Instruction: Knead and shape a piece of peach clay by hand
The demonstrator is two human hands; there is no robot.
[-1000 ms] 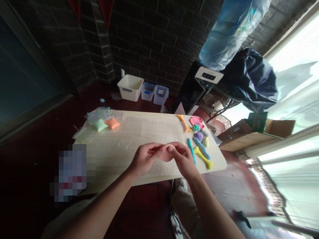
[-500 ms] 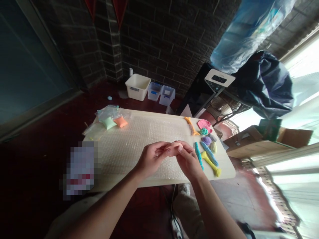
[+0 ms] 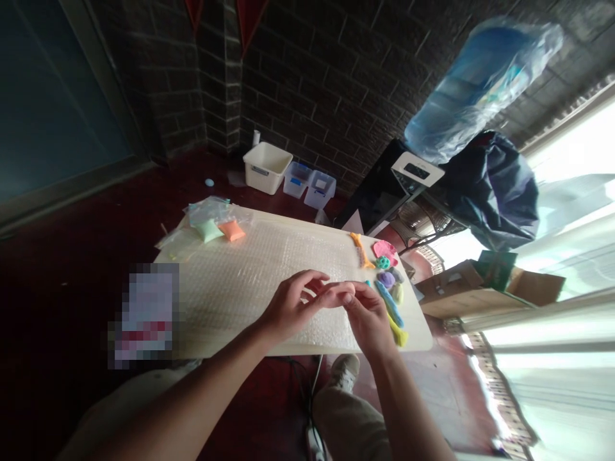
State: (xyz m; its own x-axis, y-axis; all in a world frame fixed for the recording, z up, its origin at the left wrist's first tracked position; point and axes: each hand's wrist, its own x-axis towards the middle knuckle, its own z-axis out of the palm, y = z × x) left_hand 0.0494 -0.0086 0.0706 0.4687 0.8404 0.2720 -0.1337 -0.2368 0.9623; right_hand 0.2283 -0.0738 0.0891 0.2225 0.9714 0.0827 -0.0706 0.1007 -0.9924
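My left hand (image 3: 298,301) is over the bubble wrap (image 3: 259,282), its thumb and forefinger reaching to the other hand while the rest of the fingers curl loosely. My right hand (image 3: 369,310) meets it with thumb and fingers pinched together. Whatever lies between the fingertips is small, skin-toned and mostly hidden; I cannot make it out. Close by on the right are soft clay-like shapes: a blue strip (image 3: 390,304), a yellow piece (image 3: 398,334) partly behind my hand, a purple lump (image 3: 385,279), a teal ball (image 3: 383,262), a pink piece (image 3: 385,250) and an orange piece (image 3: 360,248).
Green (image 3: 207,230) and orange packets (image 3: 232,230) lie with clear plastic bags at the table's far left. Beyond the table, a white basket (image 3: 266,169) and two clear boxes stand on the floor. A water dispenser (image 3: 379,186) and an open carton (image 3: 528,288) are to the right.
The fingers of my left hand have loosened and lifted slightly, while both hands stay together. The view has turned a little, so the table appears tilted and its right-hand pieces shifted left.
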